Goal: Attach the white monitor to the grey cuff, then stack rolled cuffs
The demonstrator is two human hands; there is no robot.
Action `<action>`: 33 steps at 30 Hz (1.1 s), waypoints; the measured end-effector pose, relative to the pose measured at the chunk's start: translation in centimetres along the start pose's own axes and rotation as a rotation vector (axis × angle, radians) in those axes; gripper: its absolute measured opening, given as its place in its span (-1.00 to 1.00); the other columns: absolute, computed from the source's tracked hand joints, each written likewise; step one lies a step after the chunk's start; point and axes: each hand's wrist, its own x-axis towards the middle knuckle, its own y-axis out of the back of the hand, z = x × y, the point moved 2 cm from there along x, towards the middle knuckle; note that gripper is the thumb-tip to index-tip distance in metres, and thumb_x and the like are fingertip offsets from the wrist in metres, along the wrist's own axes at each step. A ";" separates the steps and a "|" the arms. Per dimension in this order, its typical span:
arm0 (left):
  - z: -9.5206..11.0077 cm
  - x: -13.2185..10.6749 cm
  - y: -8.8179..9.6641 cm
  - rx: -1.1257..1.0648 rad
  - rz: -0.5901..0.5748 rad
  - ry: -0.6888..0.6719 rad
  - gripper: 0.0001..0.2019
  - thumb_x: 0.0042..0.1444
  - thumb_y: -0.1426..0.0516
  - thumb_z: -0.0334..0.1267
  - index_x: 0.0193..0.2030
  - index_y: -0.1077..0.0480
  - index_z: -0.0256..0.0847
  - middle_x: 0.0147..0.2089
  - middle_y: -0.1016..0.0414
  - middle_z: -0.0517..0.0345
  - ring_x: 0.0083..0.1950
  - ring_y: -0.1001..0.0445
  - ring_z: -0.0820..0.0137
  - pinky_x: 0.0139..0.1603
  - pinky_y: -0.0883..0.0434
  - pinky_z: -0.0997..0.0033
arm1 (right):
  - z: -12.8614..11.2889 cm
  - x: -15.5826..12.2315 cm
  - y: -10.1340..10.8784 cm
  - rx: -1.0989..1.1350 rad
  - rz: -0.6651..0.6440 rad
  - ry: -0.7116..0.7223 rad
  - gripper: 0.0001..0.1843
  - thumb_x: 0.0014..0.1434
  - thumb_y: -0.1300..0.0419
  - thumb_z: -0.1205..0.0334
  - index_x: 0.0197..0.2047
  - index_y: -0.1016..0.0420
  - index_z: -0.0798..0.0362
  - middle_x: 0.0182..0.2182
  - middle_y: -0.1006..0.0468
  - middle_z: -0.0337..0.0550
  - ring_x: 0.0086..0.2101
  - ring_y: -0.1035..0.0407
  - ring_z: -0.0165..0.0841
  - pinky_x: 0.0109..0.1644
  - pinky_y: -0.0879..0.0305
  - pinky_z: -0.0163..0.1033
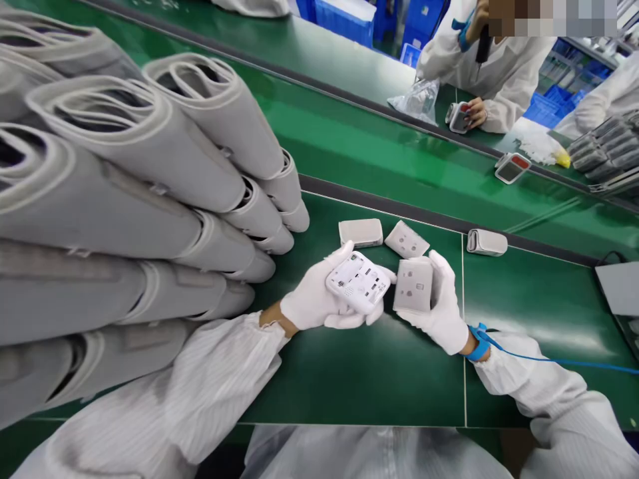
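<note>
My left hand (315,299), in a white glove, is closed around a white device housing (358,282) with its open underside facing up. My right hand (442,307), also gloved, grips a grey rectangular block (413,285) with small round marks on its face. The two parts are held side by side just above the green mat (359,372). A blue wrist strap (479,342) with a cord circles my right wrist. Just beyond my hands lie two more grey blocks (360,232) (406,240) on the mat.
A tall stack of rolled grey cuffs (124,199) fills the left. A single rolled cuff (486,242) lies at the right on the mat. Across the green conveyor (379,146) a person in white holds a device (458,117); another device (512,167) sits nearby.
</note>
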 end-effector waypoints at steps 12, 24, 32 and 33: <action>1.0 -0.7 -1.0 -0.034 0.251 -0.323 -0.22 0.11 -0.08 -0.11 0.49 -0.04 -0.18 0.17 -0.52 -0.30 -0.20 -0.62 0.01 -0.47 -0.46 0.25 | -0.5 0.4 0.1 0.050 -0.018 0.020 -0.15 0.12 -0.48 0.03 0.34 -0.15 -0.15 0.21 -0.39 0.01 0.21 -0.40 -0.05 0.33 -0.36 0.13; 0.2 -0.7 -1.7 0.111 0.382 -0.424 -0.12 -0.08 -0.15 -0.42 0.46 -0.11 0.02 0.39 -0.34 -0.09 0.04 -0.56 0.06 -0.11 -0.54 0.08 | -0.4 0.7 -0.6 -0.005 0.062 0.178 -0.23 0.18 -0.40 0.25 0.33 -0.10 -0.17 0.32 -0.27 0.04 0.37 -0.18 -0.05 0.44 -0.18 0.24; 0.0 -0.7 -1.3 0.106 0.390 -0.392 -0.15 -0.05 -0.15 -0.37 0.45 -0.12 -0.03 0.37 -0.34 -0.17 0.04 -0.55 0.04 -0.11 -0.53 0.07 | -0.8 0.6 -0.2 -0.043 0.112 0.150 -0.25 0.17 -0.41 0.25 0.32 -0.14 -0.20 0.38 -0.22 0.00 0.40 -0.13 -0.01 0.43 -0.20 0.26; -0.1 -0.7 -1.4 0.110 0.388 -0.384 -0.15 -0.05 -0.15 -0.38 0.46 -0.11 -0.03 0.37 -0.34 -0.17 0.04 -0.55 0.04 -0.11 -0.53 0.06 | -0.9 0.6 -0.1 -0.058 0.116 0.164 -0.26 0.16 -0.41 0.26 0.30 -0.16 -0.21 0.38 -0.23 -0.02 0.40 -0.14 -0.01 0.43 -0.20 0.28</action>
